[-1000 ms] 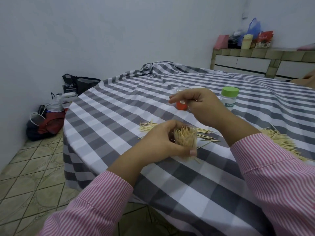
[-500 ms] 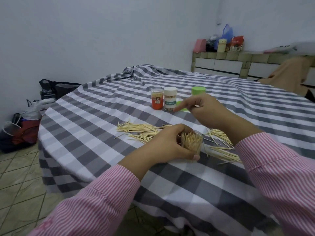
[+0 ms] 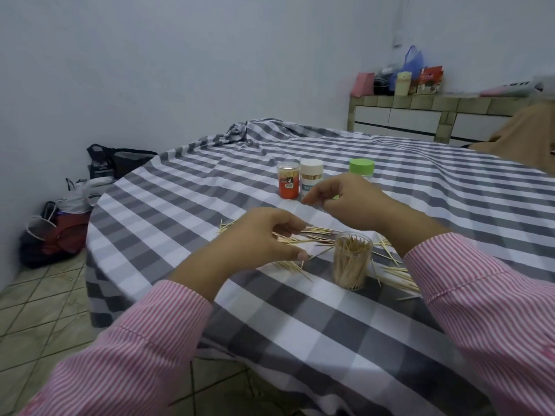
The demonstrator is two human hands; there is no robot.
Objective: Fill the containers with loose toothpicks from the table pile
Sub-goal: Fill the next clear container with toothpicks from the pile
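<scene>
A clear container (image 3: 352, 262) packed with toothpicks stands upright and uncapped on the checked tablecloth (image 3: 300, 319), with no hand on it. My left hand (image 3: 261, 240) hovers just left of it over the loose toothpick pile (image 3: 319, 231), fingers loosely curved with a gap to the thumb; a toothpick lies at the thumb tip. My right hand (image 3: 345, 202) is raised behind the container, fingers relaxed and pointing left, holding nothing I can see. More toothpicks (image 3: 396, 274) lie to the right of the container.
Behind my right hand stand a red container (image 3: 289, 183), a white-capped one (image 3: 311, 175) and a green-capped one (image 3: 361, 169). Bags (image 3: 57, 232) sit on the floor to the left by the wall. A tiled counter (image 3: 420, 115) runs along the back.
My left hand has let go of the clear container, which now stands alone, and moved left over the pile. My right hand stays raised above the table.
</scene>
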